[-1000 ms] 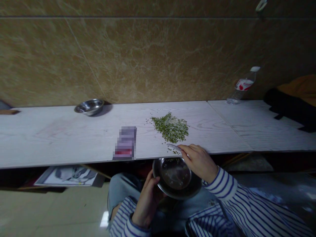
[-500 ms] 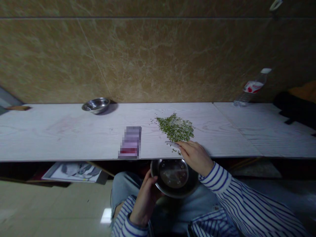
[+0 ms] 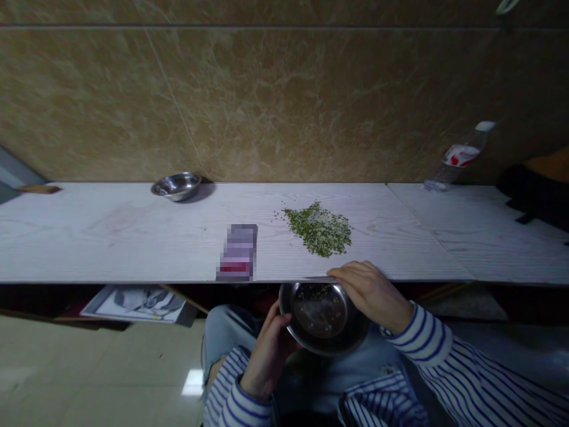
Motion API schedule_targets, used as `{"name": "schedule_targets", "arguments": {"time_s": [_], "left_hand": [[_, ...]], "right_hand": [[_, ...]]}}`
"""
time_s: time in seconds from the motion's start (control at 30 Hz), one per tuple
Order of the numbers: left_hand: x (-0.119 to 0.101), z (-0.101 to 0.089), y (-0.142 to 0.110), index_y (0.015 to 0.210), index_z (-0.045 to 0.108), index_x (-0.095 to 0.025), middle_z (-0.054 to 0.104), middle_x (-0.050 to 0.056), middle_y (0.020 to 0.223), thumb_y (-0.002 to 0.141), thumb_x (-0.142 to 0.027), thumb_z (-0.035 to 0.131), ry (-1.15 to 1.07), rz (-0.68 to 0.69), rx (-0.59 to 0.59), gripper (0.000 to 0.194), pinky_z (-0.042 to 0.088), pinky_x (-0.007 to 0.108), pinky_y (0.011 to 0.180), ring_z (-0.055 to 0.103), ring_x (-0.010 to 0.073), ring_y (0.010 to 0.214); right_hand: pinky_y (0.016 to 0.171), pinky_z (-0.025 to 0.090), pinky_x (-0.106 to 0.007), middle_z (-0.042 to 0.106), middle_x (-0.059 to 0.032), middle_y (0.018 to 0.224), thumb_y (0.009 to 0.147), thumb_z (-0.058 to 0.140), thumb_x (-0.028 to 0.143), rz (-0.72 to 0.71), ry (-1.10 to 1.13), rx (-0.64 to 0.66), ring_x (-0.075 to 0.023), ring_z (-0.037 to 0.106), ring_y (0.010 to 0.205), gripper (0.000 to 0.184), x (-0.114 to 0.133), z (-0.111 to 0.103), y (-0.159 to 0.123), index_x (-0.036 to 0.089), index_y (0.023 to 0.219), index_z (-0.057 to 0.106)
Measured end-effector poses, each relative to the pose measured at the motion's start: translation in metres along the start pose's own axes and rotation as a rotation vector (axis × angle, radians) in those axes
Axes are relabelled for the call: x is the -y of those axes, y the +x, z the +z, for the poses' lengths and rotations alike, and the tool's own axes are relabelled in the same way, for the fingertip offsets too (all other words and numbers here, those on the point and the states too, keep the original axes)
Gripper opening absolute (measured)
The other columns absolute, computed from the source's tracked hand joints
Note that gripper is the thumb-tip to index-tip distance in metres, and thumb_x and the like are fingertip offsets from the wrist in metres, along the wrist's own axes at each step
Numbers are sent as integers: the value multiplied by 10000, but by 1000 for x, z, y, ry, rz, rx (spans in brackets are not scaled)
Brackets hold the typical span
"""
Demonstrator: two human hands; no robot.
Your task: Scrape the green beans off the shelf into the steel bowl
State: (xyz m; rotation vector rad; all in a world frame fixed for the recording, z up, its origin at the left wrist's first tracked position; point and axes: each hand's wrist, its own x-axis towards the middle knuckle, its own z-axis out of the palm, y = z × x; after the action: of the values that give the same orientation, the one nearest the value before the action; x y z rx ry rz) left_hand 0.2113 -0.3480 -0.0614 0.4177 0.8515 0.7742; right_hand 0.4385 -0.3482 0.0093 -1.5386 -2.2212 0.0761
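Note:
Small green beans [image 3: 320, 228] lie in a loose, spread-out heap on the white wood-grain tabletop [image 3: 386, 261]. Below the table's front edge, my left hand [image 3: 271, 347] grips the left rim of a metal bowl [image 3: 320, 314], which is tilted above my lap. A few small beans show inside it. My right hand [image 3: 373, 293] is over the bowl's far right rim, its fingers closed on a thin pale flat tool [image 3: 316, 277]. Only a narrow edge of that tool shows, level with the table edge; its exact kind is unclear.
A second metal bowl [image 3: 176, 187] stands by the wall at the left. A blurred-out phone-like slab [image 3: 237, 252] lies near the front edge. A plastic bottle [image 3: 457, 157] and a dark bundle [image 3: 533, 190] are at the right. An open drawer [image 3: 140, 302] juts out below left.
My right hand has moved towards me with the flat tool, from the tabletop to the edge above the bowl. The few beans near the edge are gone from the tabletop; more show in the bowl.

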Motion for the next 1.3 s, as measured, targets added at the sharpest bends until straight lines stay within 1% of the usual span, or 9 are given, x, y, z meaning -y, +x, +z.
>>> {"name": "schedule_targets", "arguments": {"time_s": [0.17, 0.3, 0.4, 0.47, 0.57, 0.67, 0.87, 1.1, 1.3], "left_hand": [[4, 6, 0, 1252, 477, -248, 642, 63, 1062, 784, -262, 582, 11, -8, 16, 480, 492, 317, 655, 607, 193, 815], [4, 9, -2, 1259, 483, -245, 640, 67, 1083, 777, -262, 579, 9, -12, 19, 491, 489, 318, 678, 608, 208, 863], [4, 10, -1, 1261, 489, -257, 634, 61, 1094, 766, -277, 584, 14, 6, -1, 505, 481, 301, 665, 603, 220, 904], [5, 10, 0, 1261, 486, -265, 634, 58, 1080, 762, -287, 587, 36, 6, -27, 510, 480, 297, 650, 604, 221, 900], [6, 11, 0, 1258, 478, -266, 622, 66, 1125, 779, -287, 569, 58, -14, -7, 488, 492, 314, 670, 602, 225, 919], [7, 12, 1, 1244, 488, -253, 615, 75, 1149, 793, -287, 554, 53, -33, 13, 457, 492, 318, 696, 598, 234, 959], [11, 8, 9, 1252, 469, -256, 626, 81, 1130, 799, -284, 551, 34, -39, 7, 461, 488, 329, 700, 603, 240, 952], [6, 7, 12, 1271, 465, -257, 615, 94, 1167, 781, -292, 572, 17, -66, -13, 503, 484, 352, 714, 582, 268, 1016], [13, -4, 21, 1278, 451, -256, 611, 99, 1178, 790, -301, 556, -2, -64, -6, 501, 481, 379, 749, 565, 284, 1048]], "right_hand": [[786, 429, -356, 692, -77, 954, 925, 420, 187, 134, -92, -59, -197, 604, 889, 260, -9, 4, -3, 189, 1100, 612], [786, 424, -355, 692, -80, 972, 921, 420, 162, 55, -61, -18, -199, 594, 917, 261, 2, 6, -8, 181, 1101, 607], [782, 429, -345, 695, -79, 968, 917, 426, 158, 29, -37, -29, -186, 601, 900, 263, 4, 3, -11, 184, 1101, 612], [774, 434, -338, 699, -74, 956, 912, 429, 156, 41, -46, -53, -180, 609, 882, 267, -2, 2, -11, 186, 1100, 616], [766, 440, -339, 701, -69, 952, 909, 425, 163, 106, -83, -88, -183, 616, 868, 276, -17, 0, -8, 191, 1102, 620], [770, 438, -344, 702, -64, 954, 920, 414, 179, 129, -90, -72, -187, 613, 876, 277, -27, 2, -2, 195, 1107, 618], [808, 437, -360, 700, -75, 994, 929, 413, 185, 111, -91, -50, -191, 607, 909, 283, -35, 7, 15, 180, 1129, 613], [827, 452, -351, 702, -86, 993, 923, 411, 170, 148, -124, -45, -190, 616, 925, 292, -53, 9, 41, 167, 1119, 628], [831, 458, -358, 702, -83, 996, 918, 416, 176, 128, -139, -83, -195, 616, 920, 292, -65, 12, 59, 175, 1109, 637]]}}
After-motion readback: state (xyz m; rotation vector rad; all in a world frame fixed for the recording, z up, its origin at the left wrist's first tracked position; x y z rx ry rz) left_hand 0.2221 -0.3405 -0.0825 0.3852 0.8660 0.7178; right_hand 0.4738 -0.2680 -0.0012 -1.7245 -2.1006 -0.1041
